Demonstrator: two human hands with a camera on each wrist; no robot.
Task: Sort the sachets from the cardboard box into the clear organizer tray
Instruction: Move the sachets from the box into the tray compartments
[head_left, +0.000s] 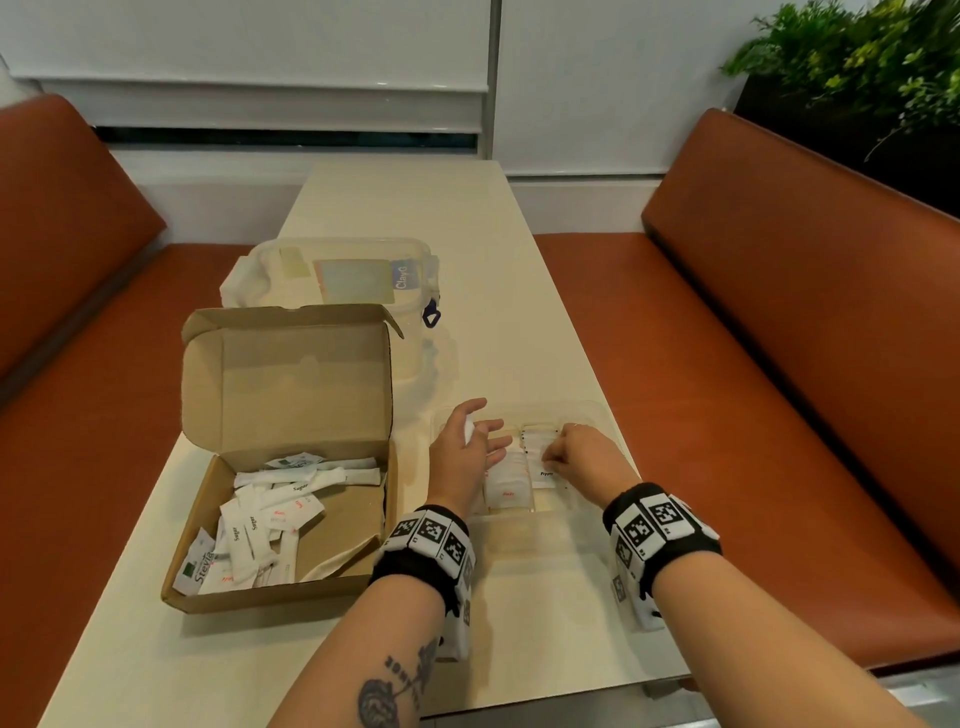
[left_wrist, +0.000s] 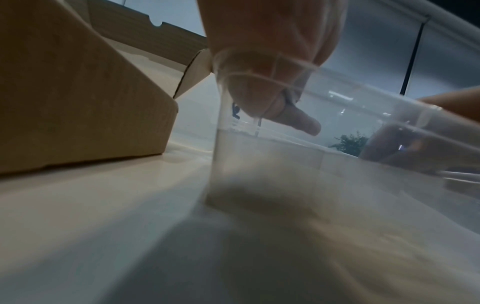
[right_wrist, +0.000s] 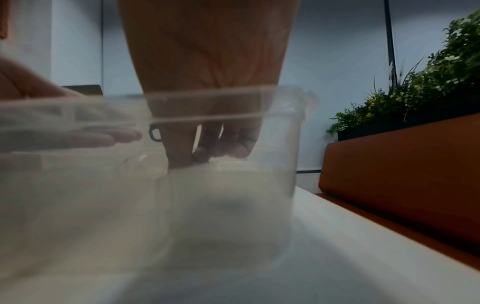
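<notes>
Both hands are working over the clear tray (head_left: 597, 415) now, which is sitting on the table (head_left: 405, 208) just right of the cardboard box (head_left: 291, 592). The left hand (head_left: 465, 452) is hovering with fingers spread and loose above the left compartment, and something small and white is tucked against its thumb, though whether that is a sachet I cannot tell. The right hand (head_left: 584, 457) is dipping into the next compartment, its fingertips (right_wrist: 182, 162) curling down onto the stack of flat packets (head_left: 540, 457) there, seemingly squaring them up.

Plenty of sachets (head_left: 260, 519) are lying jumbled in the box, long sugar sticks and square packets mixed together, so the sorting looks well short of finished.

These are looking feather-light, thin paper, floppy and a little slick against each other. A pinch at a short edge or a corner should be lifting one cleanly; grabbing from flat on top is likely dragging neighbours along. The tray is looking light too, so a steadying hand is helping.
</notes>
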